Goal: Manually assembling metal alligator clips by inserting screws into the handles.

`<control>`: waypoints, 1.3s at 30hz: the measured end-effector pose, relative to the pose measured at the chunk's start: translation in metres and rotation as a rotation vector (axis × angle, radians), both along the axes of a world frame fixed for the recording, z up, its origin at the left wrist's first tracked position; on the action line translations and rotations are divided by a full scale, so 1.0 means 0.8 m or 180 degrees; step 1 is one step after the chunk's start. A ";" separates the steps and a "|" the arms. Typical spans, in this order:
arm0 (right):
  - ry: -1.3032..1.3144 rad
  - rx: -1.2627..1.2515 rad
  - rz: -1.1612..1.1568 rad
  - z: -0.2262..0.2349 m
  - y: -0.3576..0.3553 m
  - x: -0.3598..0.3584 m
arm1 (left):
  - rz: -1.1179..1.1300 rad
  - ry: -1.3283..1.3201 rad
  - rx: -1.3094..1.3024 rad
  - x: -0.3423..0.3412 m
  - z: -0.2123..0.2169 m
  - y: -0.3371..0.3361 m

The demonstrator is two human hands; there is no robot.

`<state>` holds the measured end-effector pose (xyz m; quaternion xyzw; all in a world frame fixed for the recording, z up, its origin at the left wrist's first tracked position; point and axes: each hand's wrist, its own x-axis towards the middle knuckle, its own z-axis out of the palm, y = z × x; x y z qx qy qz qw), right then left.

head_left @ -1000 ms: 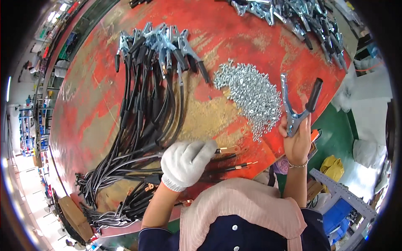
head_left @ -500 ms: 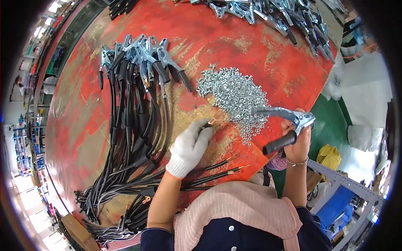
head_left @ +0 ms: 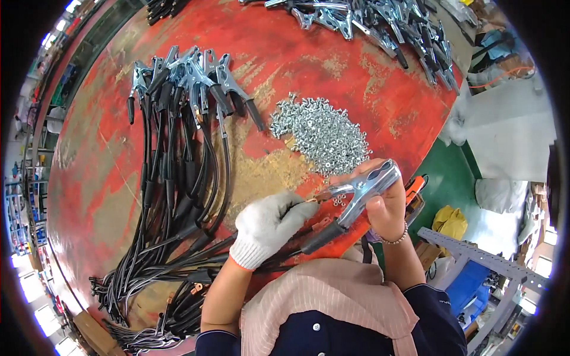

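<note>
My bare right hand (head_left: 385, 207) grips a metal spring clamp (head_left: 362, 191) with a black-sleeved handle, held level just above the red table's near edge. My left hand (head_left: 270, 225), in a white knit glove, pinches something small at the clamp's jaw end; I cannot make out what it is. A pile of small silver screws and nuts (head_left: 323, 133) lies just beyond both hands. Loose black cables with copper lugs (head_left: 196, 291) lie under my left forearm.
A bundle of finished clamps on black cables (head_left: 178, 148) covers the left of the worn red table (head_left: 332, 71). More metal clamps (head_left: 380, 24) are heaped at the far edge. A green floor, white sacks (head_left: 510, 142) and a grey metal frame (head_left: 475, 255) lie to the right.
My right hand has swung the clamp from upright down to level in front of me. My gloved left hand has moved from the cables up to the clamp's jaw.
</note>
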<state>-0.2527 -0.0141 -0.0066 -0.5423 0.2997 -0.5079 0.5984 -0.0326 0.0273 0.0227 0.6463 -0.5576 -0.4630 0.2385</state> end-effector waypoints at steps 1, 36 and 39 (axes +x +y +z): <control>0.0002 -0.0007 -0.0034 0.002 0.001 0.003 | -0.0006 0.0010 -0.0096 0.000 -0.003 0.003; -0.0761 0.0506 -0.0219 -0.001 0.025 0.014 | -0.0018 -0.0102 0.0310 0.000 0.004 -0.008; -0.0773 0.0537 -0.0195 0.000 0.025 0.014 | -0.0072 -0.0171 0.0217 0.000 -0.001 -0.007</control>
